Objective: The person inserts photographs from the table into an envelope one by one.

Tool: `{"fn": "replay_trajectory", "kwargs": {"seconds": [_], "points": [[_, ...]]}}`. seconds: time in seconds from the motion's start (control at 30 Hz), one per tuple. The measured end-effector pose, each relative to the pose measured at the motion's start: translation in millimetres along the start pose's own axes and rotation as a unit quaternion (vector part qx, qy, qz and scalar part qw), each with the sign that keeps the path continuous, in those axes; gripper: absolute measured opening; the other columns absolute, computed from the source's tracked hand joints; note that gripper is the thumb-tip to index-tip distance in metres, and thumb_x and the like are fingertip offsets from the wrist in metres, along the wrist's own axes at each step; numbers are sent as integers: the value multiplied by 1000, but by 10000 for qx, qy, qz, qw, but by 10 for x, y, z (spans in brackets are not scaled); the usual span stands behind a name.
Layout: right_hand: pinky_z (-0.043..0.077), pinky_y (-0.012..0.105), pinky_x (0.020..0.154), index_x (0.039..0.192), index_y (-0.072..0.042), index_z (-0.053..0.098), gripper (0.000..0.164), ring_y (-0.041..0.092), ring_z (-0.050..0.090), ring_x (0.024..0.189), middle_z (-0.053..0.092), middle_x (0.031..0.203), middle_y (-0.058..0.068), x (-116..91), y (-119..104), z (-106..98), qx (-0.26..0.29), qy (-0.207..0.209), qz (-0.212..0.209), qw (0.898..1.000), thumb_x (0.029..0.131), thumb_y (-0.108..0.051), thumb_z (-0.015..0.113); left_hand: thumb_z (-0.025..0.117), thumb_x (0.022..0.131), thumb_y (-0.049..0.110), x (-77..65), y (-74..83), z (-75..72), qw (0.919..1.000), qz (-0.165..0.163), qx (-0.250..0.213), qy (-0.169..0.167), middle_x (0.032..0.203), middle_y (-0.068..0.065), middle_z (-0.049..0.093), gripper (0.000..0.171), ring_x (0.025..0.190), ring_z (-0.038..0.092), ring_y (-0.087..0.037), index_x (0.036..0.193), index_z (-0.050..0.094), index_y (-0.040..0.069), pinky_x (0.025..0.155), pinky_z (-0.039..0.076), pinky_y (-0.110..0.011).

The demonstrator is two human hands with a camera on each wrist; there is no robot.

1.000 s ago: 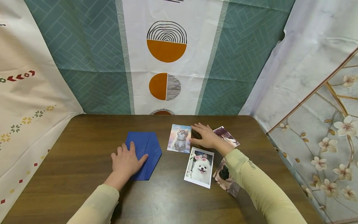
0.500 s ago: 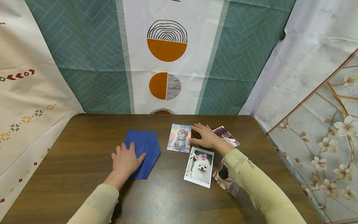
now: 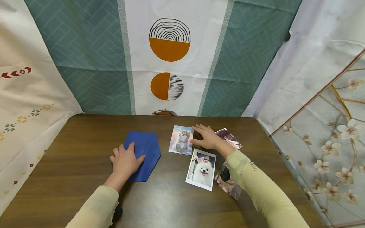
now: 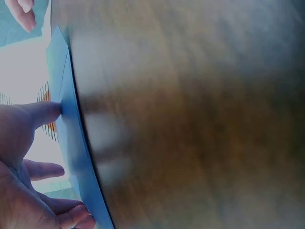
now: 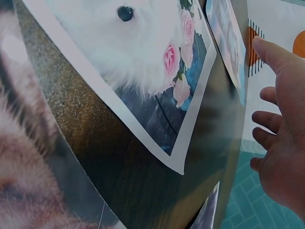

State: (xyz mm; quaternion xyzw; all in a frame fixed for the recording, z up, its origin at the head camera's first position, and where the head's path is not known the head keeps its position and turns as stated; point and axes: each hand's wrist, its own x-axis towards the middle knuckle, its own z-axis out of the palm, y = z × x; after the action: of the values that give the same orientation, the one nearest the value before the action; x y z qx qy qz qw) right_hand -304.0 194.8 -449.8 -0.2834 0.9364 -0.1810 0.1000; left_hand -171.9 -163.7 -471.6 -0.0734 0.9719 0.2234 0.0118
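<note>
Two-handed: touched the blue envelope (image 3: 150,150) with spread left hand (image 3: 125,161), toward the table's (image 3: 85,145) left edge; reached beside the kitten card (image 3: 179,139) with spread right hand (image 3: 206,138).

In the head view, the left arm (image 3: 95,205) slants from 7 o'clock toward 1, the left grip (image 3: 124,161) lying back-up at 8, fingers relaxed and spread (the thumb well apart from them). The right arm (image 3: 256,183) slants from 5 toward 10; the right grip (image 3: 207,139) points its loosely bent fingers toward 10, thumb toward 9.
</note>
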Motion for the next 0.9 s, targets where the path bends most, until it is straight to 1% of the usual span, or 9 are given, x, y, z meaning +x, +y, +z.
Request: {"fn": "replay_trajectory", "kwargs": {"seconds": [0.17, 0.33, 0.6, 0.9], "points": [[7, 69, 126, 166, -5, 37, 80, 44, 18, 162, 30, 172, 25, -7, 26, -4, -43, -11, 15, 10000, 105, -47, 67, 75, 98, 43, 12, 1, -26, 10000, -25, 0, -73, 150, -49, 34, 85, 136, 31, -67, 157, 41, -8, 101, 32, -78], [7, 69, 127, 167, -6, 37, 80, 44, 18, 162, 29, 172, 24, -8, 46, 9, -14, -46, -2, 10000, 105, -47, 66, 77, 97, 40, 9, -2, -49, 9998, -109, -166, 9, 150, -48, 35, 83, 136, 30, -66, 157, 41, -7, 102, 29, -81], [6, 68, 127, 167, -5, 36, 80, 44, 17, 162, 29, 172, 24, -38, 36, 2, 61, -58, 50, 10000, 105, -48, 66, 81, 92, 36, 49, -6, -30, 9986, -276, -410, 169, 149, -46, 36, 86, 137, 30, -65, 155, 41, -7, 102, 28, -82], [6, 67, 127, 167, -5, 34, 81, 43, 16, 162, 28, 173, 23, -3, 30, -5, 123, -98, 50, 9999, 106, -47, 66, 84, 90, 36, 77, -25, -64, 9972, -454, -590, 90, 146, -43, 38, 87, 136, 30, -62, 154, 42, -5, 101, 29, -79]]}}
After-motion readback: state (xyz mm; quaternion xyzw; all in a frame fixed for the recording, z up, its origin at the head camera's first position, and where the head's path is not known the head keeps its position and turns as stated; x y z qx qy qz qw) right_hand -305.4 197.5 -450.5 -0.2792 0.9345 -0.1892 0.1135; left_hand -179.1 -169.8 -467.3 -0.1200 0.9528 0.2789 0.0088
